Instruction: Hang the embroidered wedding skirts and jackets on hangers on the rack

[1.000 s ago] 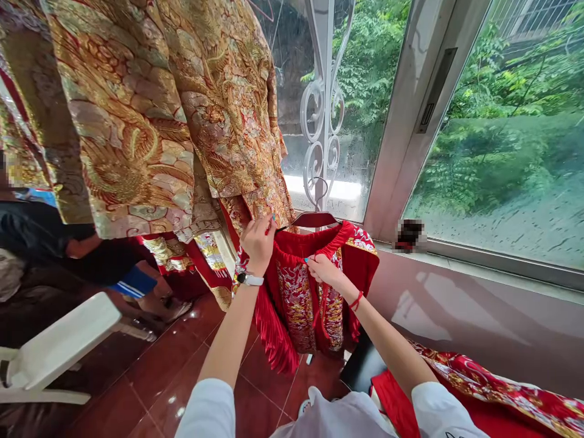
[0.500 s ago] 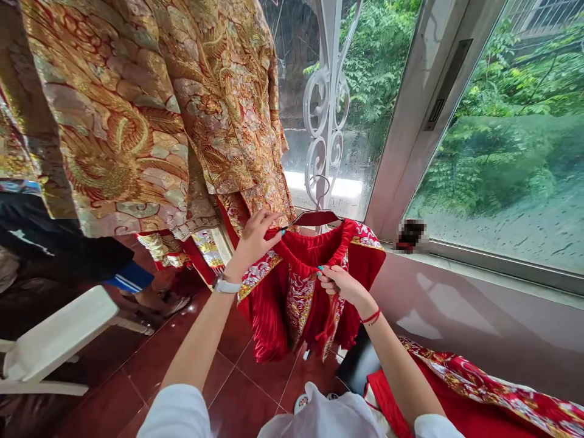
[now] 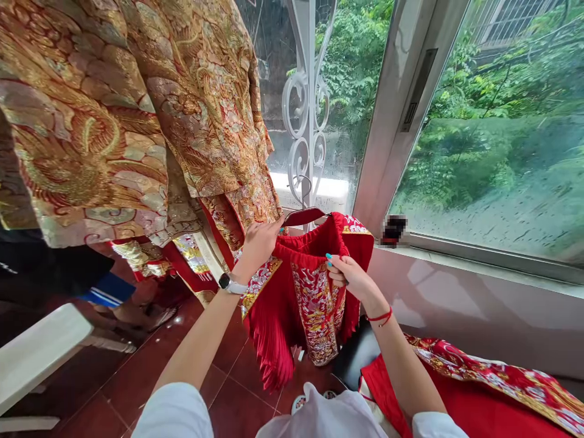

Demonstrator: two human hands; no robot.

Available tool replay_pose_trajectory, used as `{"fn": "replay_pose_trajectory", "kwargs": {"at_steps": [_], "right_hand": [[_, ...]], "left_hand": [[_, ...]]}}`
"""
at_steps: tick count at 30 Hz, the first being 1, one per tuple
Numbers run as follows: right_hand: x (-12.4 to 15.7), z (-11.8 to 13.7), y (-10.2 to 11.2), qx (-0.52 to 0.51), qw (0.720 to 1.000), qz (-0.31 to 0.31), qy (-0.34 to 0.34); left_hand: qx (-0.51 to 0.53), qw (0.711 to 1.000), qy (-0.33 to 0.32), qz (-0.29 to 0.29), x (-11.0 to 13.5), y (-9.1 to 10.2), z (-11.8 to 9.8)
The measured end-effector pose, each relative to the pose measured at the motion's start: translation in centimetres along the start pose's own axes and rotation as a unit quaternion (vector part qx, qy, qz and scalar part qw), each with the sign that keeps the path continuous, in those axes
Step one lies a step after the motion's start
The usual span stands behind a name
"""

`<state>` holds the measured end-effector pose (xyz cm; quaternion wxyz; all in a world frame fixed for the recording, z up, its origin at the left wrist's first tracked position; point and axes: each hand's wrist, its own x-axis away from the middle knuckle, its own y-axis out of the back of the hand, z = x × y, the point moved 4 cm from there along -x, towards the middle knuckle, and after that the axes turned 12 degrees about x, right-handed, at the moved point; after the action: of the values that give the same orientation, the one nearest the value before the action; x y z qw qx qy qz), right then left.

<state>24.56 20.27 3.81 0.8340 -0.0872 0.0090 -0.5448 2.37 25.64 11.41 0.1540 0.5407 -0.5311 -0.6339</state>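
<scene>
A red embroidered skirt with pleated sides hangs from a dark red hanger in front of the window. My left hand is closed on the left end of the skirt's waistband by the hanger. My right hand pinches the waistband at its front right, fingers curled on the cloth. A watch is on my left wrist and a red string on my right.
Gold embroidered robes hang at upper left. The window with white scrollwork is behind. Another red garment lies at lower right. A white chair and a seated person's legs are at left, on a red tiled floor.
My right hand has shifted from the tie at the waistband's middle toward its right side. My left hand stays at the hanger end. The view has swung slightly right.
</scene>
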Motion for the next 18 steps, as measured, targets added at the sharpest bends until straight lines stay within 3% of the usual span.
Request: {"fn": "replay_pose_trajectory", "kwargs": {"at_steps": [2,4,6,7,9,11,13,15,18], "right_hand": [[0.2,-0.9,-1.1,-0.003,1.000,0.018,-0.024],[0.2,-1.7,-2.3,-0.012,0.998,0.031,-0.045],[0.0,-2.0,-3.0,-0.029,0.998,0.033,-0.052],[0.0,-2.0,-3.1,-0.038,0.997,0.034,-0.054],[-0.2,-2.0,-3.3,-0.050,0.996,0.040,-0.058],[-0.5,-2.1,-3.3,-0.053,0.996,0.047,-0.062],[-0.9,-2.4,-3.4,-0.057,0.995,0.045,-0.064],[-1.4,-2.8,-3.6,-0.067,0.994,0.046,-0.070],[-2.3,-2.7,-4.1,-0.095,0.988,0.069,-0.102]], "left_hand": [[0.034,0.999,0.012,-0.040,0.7,0.4,-1.1],[0.102,0.985,0.041,-0.131,2.9,0.3,-3.3],[0.217,0.947,0.092,-0.219,6.8,-1.3,-6.5],[0.293,0.921,0.124,-0.226,8.8,-2.9,-8.3],[0.448,0.853,0.223,-0.146,12.4,-7.5,-11.8],[0.566,0.758,0.319,-0.061,15.0,-11.8,-14.6],[0.636,0.673,0.378,-0.025,16.1,-13.9,-16.1],[0.673,0.617,0.407,-0.028,16.2,-14.0,-16.3],[0.699,0.576,0.423,-0.033,16.0,-11.7,-15.9]]}}
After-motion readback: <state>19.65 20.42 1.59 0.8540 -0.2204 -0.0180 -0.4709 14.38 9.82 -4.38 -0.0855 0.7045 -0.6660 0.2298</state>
